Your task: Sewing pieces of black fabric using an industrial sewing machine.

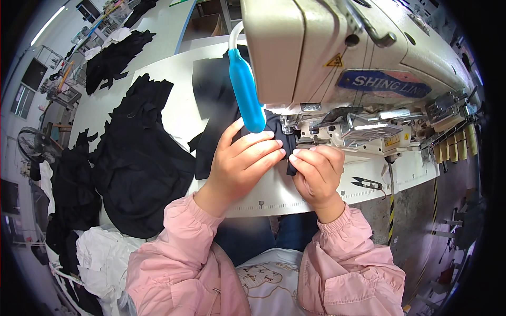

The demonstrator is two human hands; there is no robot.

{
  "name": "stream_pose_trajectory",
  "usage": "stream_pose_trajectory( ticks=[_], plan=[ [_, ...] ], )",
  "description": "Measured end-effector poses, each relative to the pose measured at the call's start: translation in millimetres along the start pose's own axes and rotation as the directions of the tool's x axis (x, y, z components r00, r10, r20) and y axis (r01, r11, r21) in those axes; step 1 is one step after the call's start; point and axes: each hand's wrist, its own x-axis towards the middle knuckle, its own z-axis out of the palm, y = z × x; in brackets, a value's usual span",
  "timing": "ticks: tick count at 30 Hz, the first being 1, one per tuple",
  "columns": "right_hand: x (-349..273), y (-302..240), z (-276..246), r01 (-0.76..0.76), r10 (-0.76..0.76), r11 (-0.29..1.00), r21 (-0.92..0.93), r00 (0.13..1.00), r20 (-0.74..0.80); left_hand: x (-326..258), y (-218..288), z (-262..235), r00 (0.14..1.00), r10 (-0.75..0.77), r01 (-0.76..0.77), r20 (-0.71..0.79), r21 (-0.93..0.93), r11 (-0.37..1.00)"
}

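A cream sewing machine stands in front of me, and a piece of black fabric lies on its white table with one edge at the presser foot. Flat on that fabric, just left of the foot, rests my left hand, its fingers stretched out and pointing right. Thumb and fingertips of my right hand pinch the near edge of the same fabric, close to the foot. The needle and the seam under the foot are too small to make out.
A blue-sleeved lamp hangs over my left fingertips. Thread snips lie on the table at the right. A heap of black fabric pieces covers the left side, with a white plastic bag below it. More black cloth lies farther back.
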Motion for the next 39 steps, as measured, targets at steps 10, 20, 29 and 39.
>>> stream_pose_trajectory(
  ticks=[10,20,29,39],
  plan=[
    [-2.0,-3.9,8.5,-0.069,0.068,0.998,-0.014,0.996,-0.064,-2.7,-0.7,-2.9,0.998,-0.039,0.040,0.042,-0.023,0.999],
    [2.8,-0.5,12.8,-0.073,0.064,0.994,-0.083,0.992,-0.107,-0.3,-3.6,-2.2,0.996,-0.075,0.078,0.058,-0.057,0.995],
    [2.0,2.4,9.7,-0.103,0.102,0.994,-0.029,0.994,-0.046,0.0,-8.5,-2.4,0.987,-0.129,0.140,0.101,-0.110,0.984],
    [6.3,1.8,5.0,-0.075,0.075,0.997,-0.028,0.997,-0.002,1.3,-9.9,-2.9,0.983,-0.150,0.165,0.107,-0.155,0.974]
  ],
)
